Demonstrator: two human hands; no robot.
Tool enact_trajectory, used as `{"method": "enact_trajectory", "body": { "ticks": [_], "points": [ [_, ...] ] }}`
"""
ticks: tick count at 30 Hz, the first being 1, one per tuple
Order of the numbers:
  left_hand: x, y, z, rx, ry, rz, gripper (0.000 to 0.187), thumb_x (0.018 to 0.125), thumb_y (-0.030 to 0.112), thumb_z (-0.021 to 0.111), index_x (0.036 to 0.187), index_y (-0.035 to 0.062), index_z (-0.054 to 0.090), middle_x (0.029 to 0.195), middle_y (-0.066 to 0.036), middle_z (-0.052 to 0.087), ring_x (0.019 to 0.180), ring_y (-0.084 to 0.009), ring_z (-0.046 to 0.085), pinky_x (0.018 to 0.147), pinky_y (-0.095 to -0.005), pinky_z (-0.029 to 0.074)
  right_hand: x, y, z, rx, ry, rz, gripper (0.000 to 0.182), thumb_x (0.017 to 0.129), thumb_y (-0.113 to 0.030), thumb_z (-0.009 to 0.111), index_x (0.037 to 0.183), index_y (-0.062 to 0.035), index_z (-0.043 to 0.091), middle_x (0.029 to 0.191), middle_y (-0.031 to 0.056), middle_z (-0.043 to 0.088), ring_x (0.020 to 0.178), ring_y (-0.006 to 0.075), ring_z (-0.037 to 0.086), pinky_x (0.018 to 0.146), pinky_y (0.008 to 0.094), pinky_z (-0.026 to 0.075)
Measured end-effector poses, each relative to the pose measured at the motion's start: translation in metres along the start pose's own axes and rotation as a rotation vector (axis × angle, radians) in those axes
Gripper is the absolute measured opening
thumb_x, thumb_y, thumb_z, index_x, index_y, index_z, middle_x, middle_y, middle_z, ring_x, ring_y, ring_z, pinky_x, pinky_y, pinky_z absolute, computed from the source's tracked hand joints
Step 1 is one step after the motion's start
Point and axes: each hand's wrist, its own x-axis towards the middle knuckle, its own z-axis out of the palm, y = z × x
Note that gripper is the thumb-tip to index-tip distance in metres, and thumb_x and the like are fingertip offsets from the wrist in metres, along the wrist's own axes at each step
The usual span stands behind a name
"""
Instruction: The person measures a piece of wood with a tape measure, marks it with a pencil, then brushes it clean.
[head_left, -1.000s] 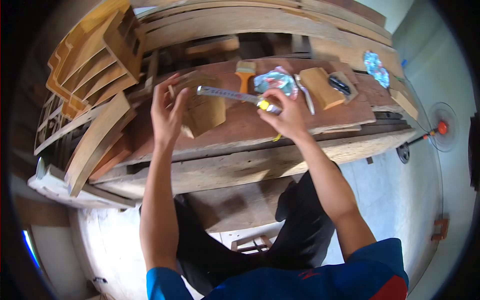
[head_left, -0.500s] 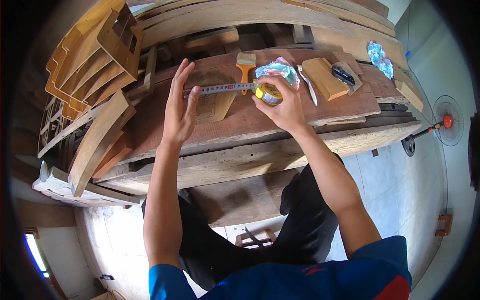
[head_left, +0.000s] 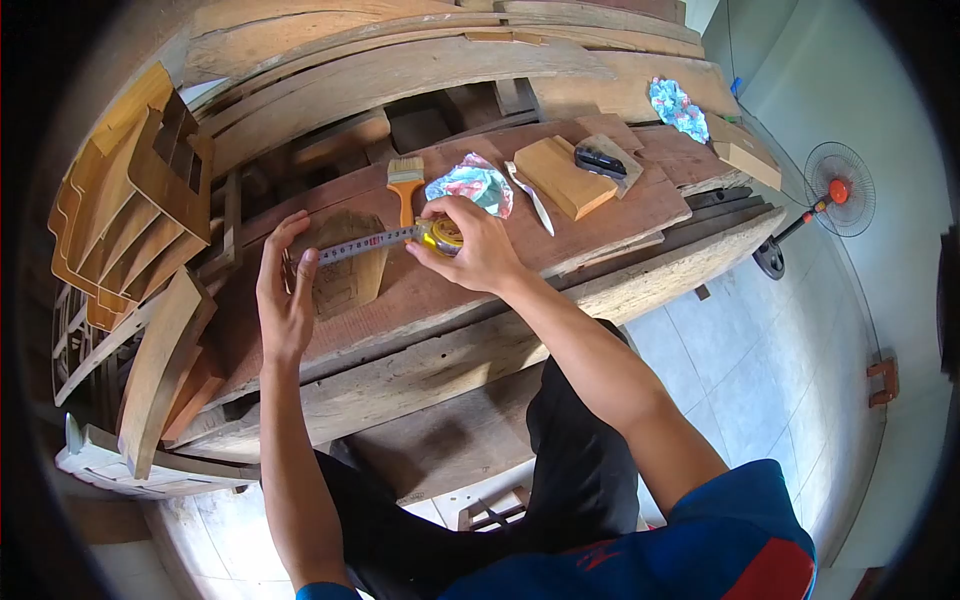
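In my right hand is a yellow tape measure, gripped at its case, with the blade drawn out to the left. My left hand is at the blade's far end, thumb and fingers apart; the thumb covers the tip, so its contact with the fingers is hidden. Under the blade lies an angled piece of wood with dark grain. A paintbrush with an orange handle lies just beyond the blade. Crumpled floral cloth or paper is beyond my right hand.
A white-handled brush, a wood block and a black tool lie to the right on the reddish plank. A wooden rack and a curved board stand left. A fan stands at the right.
The view has swung, so the bench and objects appear further left and lower. Both hands remain at the tape measure, its blade still stretched between them and now tilted in the picture.
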Motion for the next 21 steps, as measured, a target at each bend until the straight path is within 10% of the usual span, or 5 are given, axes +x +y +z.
{"method": "enact_trajectory", "body": {
  "ticks": [8,21],
  "points": [
    [-0.004,0.006,-0.001,-0.062,-0.063,0.079,0.067,0.085,-0.006,0.05,0.151,-0.0001,0.043,0.16,-0.02,0.041,0.151,-0.0302,0.037,0.126,-0.0409,0.022,-0.004,0.004,0.01,-0.015,-0.038,0.018,0.03,0.085,-0.026,0.079,0.104,-0.0092,0.063,0.095,0.008,0.071,0.084,0.0286,0.071,0.072,0.0406,0.056],
    [-0.003,0.001,-0.009,0.062,-0.065,-0.095,0.073,0.093,0.0,0.073,0.157,0.0083,0.04,0.153,-0.016,0.051,0.13,-0.0255,0.06,0.107,-0.0387,0.052,-0.008,0.017,0.022,0.053,-0.064,0.106,0.039,0.091,-0.037,0.077,0.11,-0.0069,0.063,0.103,0.0129,0.072,0.093,0.0339,0.072,0.081,0.0427,0.057]
  ]
}}
